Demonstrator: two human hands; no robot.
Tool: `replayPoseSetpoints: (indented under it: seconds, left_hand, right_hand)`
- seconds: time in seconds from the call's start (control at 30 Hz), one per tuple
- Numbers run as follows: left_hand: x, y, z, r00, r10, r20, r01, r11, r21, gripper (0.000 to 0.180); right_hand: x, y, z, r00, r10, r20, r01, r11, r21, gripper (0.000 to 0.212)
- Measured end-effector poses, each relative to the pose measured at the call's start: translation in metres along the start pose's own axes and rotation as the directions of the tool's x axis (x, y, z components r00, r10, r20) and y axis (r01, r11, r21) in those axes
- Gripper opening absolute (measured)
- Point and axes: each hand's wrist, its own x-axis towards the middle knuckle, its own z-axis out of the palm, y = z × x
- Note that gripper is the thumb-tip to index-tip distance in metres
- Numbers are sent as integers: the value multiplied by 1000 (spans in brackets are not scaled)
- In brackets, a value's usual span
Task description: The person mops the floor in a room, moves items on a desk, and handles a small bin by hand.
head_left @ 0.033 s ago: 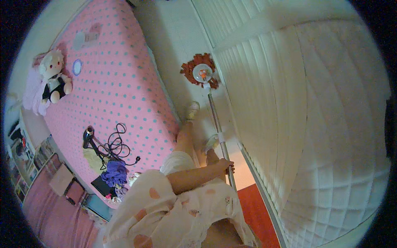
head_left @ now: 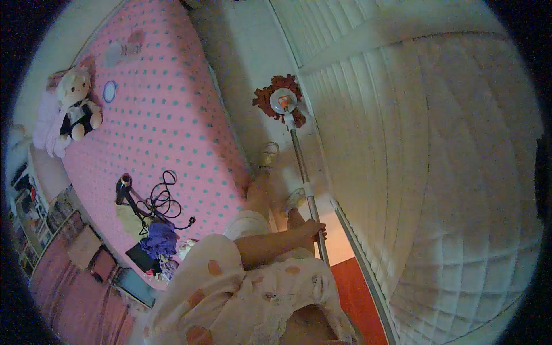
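My left hand is closed around the metal pole of a mop. The pole slants away from me across the floor. At its far end sits a round, pale disc, ringed by a reddish-brown fringed mop head that lies on the floor close to the white quilted panel. The pole's near end passes behind my pale, spotted clothing. My right hand is out of sight; a bit of bare skin, perhaps my right arm, shows in an opening of the clothing at the lower edge.
A bed with a pink dotted cover runs along the left, holding a doll, a hair dryer with coiled cord and purple cloth. A white quilted panel borders the right. My shoes stand on the narrow floor strip.
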Motion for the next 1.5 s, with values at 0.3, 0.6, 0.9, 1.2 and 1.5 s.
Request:
replayPoseSetpoints:
  seconds: [0.3,0.6,0.9,1.2,1.5]
  left_hand:
    - [-88,324,25,197,977,-76,-626,185,758,27]
    - [-2,244,-91,142,828,542,507,-531,679,8]
    - [147,-148,-97,629,777,12,-228,171,959,26]
    - [169,-94,-118,523,852,6,-344,205,916,33]
    - [85,101,-100,365,930,-37,-530,240,814,34]
  right_hand:
    - [175,-203,75,841,-508,184,527,846,-73,23]
    - [186,-105,37,876,-385,290,448,872,-198,32]
    - [83,211,-81,971,-235,37,231,897,-377,42]
    - [95,209,-59,979,-189,80,205,920,-333,35]
    - [186,97,10,806,-579,122,566,814,127,32]
